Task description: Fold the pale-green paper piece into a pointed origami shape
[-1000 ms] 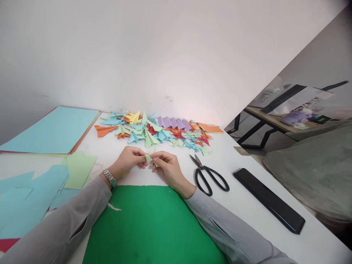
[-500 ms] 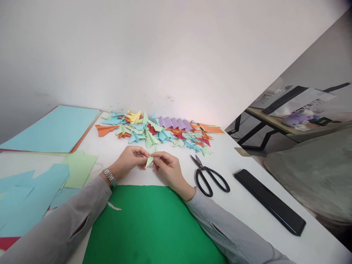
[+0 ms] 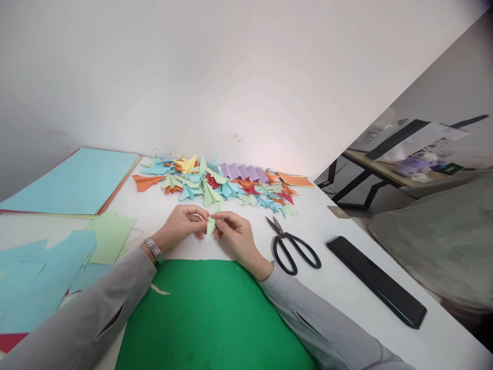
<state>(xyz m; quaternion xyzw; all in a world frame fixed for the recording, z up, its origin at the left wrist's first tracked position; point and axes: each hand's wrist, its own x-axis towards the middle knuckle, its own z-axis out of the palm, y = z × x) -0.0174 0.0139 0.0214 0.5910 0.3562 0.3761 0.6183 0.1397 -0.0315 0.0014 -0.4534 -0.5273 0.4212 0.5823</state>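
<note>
A small folded piece of light green paper (image 3: 210, 226) is held upright between my two hands, above the white table. My left hand (image 3: 185, 222) pinches its left side with thumb and forefinger, a metal bracelet on the wrist. From the right, my right hand (image 3: 235, 231) grips the same piece between thumb and fingertips. Just behind the hands lies a pile of folded paper shapes (image 3: 211, 194) in green, blue, orange, red, yellow and purple. A green sheet (image 3: 215, 313) lies under my forearms.
Black-handled scissors (image 3: 285, 241) and a long black case (image 3: 377, 281) lie to the right. Large coloured sheets (image 3: 77, 180) and loose cut pieces (image 3: 113, 234) are at the left. A white wall rises behind the pile.
The green paper has turned a little between my fingers, and its lower point now hangs straighter down. Both hands have stayed nearly in place.
</note>
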